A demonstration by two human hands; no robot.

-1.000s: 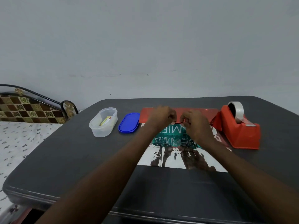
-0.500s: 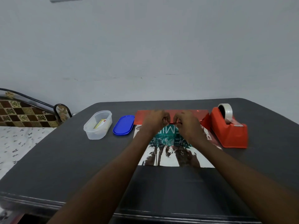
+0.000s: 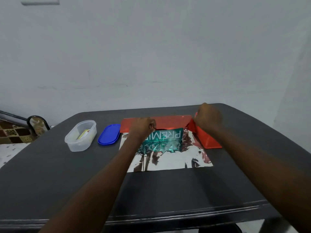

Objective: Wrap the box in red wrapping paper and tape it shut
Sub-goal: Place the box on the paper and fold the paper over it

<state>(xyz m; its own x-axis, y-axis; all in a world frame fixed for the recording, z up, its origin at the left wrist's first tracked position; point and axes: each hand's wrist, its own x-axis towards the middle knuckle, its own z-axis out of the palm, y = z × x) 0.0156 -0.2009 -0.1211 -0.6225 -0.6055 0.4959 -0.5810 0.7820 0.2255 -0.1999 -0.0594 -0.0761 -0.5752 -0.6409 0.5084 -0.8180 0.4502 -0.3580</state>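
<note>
The teal box [image 3: 168, 137], printed with white letters, lies on the wrapping paper [image 3: 168, 158], whose silver side faces up. The paper's red far flap [image 3: 170, 121] is folded toward me against the box's far edge. My left hand [image 3: 143, 126] pinches that flap's edge at the box's far left corner. My right hand [image 3: 208, 117] is on top of the red tape dispenser [image 3: 210, 141], right of the box. Its fingers curl over the tape roll, which is hidden under the hand.
A clear plastic tub [image 3: 80, 135] and its blue lid [image 3: 109, 134] lie left of the paper on the dark table [image 3: 67, 174]. A bed with a patterned headboard [image 3: 10, 133] stands beyond the table's left edge. A pale wall rises behind.
My right hand has left the paper flap and moved right onto the tape dispenser. My left hand stays pinching the flap. The camera has tilted down slightly.
</note>
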